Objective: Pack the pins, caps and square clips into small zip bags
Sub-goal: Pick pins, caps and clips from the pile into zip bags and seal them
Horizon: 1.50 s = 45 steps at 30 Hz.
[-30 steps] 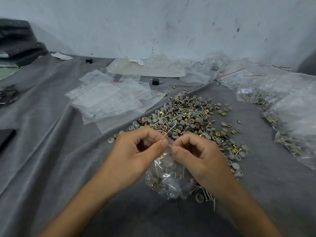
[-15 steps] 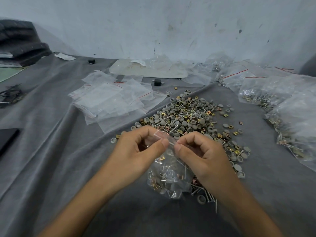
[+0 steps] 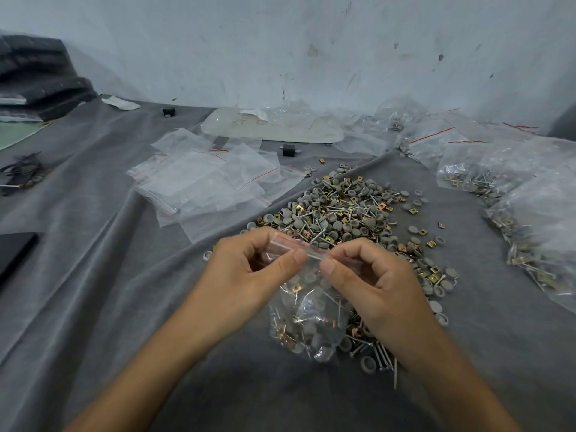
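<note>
Head view: a part-filled zip bag (image 3: 308, 319) hangs between both hands, just in front of the loose heap of pins, caps and square clips (image 3: 346, 210) on the grey cloth (image 3: 93, 275). The left hand (image 3: 249, 269) pinches the zip strip at one end. The right hand (image 3: 374, 282) pinches it just beside, thumb against forefinger. This looks like the sealing step. Next, the pinch must run along the whole strip, then the bag can join the packed bags (image 3: 498, 169) at right.

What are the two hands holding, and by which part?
The left hand and right hand pinch a filled zip bag by its top seal strip.
</note>
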Each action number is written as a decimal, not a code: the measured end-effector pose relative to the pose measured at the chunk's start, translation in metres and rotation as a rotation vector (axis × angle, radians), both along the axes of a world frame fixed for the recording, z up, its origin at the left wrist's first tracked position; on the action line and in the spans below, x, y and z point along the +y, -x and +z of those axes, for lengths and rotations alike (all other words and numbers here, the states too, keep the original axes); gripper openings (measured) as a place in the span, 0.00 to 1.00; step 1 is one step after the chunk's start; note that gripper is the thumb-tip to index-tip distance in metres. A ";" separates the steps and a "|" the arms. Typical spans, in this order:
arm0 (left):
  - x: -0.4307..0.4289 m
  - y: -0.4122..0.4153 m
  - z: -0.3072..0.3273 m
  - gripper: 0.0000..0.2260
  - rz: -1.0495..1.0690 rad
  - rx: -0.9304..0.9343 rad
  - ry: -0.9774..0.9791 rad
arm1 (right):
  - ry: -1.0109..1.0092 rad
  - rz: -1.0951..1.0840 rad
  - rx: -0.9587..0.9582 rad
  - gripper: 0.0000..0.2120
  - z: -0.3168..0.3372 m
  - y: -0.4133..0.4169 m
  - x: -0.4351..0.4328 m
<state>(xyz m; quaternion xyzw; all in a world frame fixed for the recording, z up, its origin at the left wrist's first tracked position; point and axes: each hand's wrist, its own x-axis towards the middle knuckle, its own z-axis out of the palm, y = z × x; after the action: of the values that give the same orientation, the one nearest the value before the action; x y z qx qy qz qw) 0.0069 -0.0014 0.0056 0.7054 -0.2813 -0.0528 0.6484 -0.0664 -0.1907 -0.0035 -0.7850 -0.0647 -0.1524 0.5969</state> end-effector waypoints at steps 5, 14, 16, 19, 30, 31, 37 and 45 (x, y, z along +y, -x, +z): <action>0.005 -0.003 -0.002 0.09 0.073 -0.023 0.034 | -0.055 -0.075 -0.046 0.02 0.001 -0.002 -0.001; 0.006 -0.003 0.000 0.10 0.068 -0.016 0.003 | -0.069 -0.076 -0.067 0.04 0.002 -0.001 -0.005; 0.007 -0.002 0.000 0.10 0.060 -0.022 -0.001 | -0.063 -0.084 -0.091 0.04 0.002 -0.001 -0.005; 0.008 -0.001 0.000 0.08 0.046 -0.022 -0.027 | -0.031 -0.054 -0.092 0.04 0.002 0.000 -0.004; 0.006 0.000 0.002 0.07 -0.098 0.020 -0.078 | 0.004 0.063 -0.020 0.06 -0.004 0.000 0.008; 0.006 0.000 0.001 0.08 -0.095 0.008 -0.097 | 0.010 0.065 -0.024 0.06 -0.005 0.000 0.008; 0.007 -0.006 -0.001 0.07 -0.044 -0.002 -0.140 | 0.003 0.063 -0.054 0.05 -0.002 0.000 0.006; 0.013 -0.011 -0.001 0.05 0.137 -0.080 -0.124 | -0.014 0.031 -0.067 0.06 0.005 0.000 0.001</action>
<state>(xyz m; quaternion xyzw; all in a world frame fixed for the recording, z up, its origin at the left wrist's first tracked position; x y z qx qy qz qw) 0.0182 0.0113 0.0043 0.7635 -0.2541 0.0026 0.5937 -0.0668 -0.1899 0.0012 -0.7742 -0.0957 -0.1699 0.6022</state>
